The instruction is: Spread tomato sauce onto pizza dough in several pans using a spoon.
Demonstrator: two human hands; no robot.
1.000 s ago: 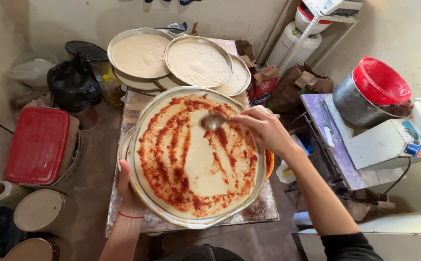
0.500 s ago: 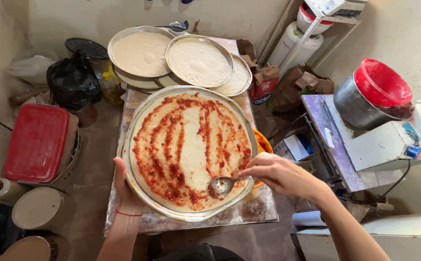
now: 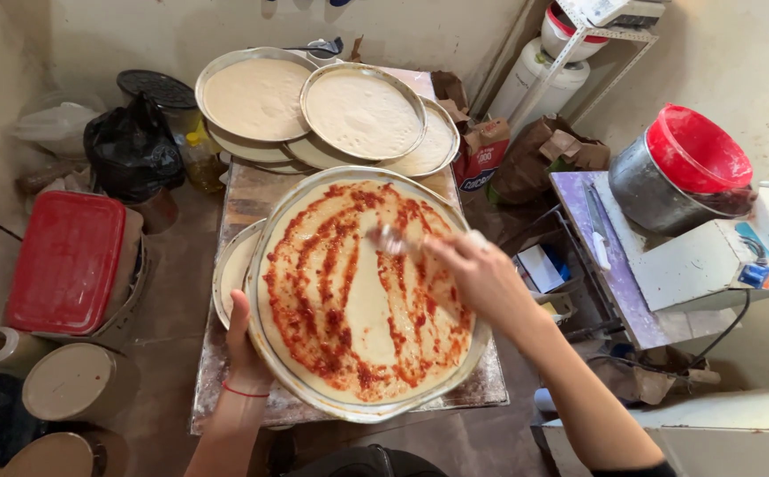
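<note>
At far left, a red-lidded bin (image 3: 66,261) sits on the floor. The left hand (image 3: 247,349) grips the big pizza pan's (image 3: 314,397) rim; its dough (image 3: 362,296) carries red sauce. The right hand (image 3: 477,274) pinches a spoon (image 3: 393,240) over it. The worn metal table (image 3: 243,199) holds more dough pans (image 3: 362,110) behind.

This is a small working pizza kitchen, cramped and plain. A narrow metal-topped prep table (image 3: 225,380) carries a stack of round pans of raw dough (image 3: 362,113) and one sauced pizza base (image 3: 358,291). Around it crowd lidded tubs (image 3: 71,382), a red-lidded metal pot (image 3: 680,172) and what may be flour sacks (image 3: 548,155).
</note>
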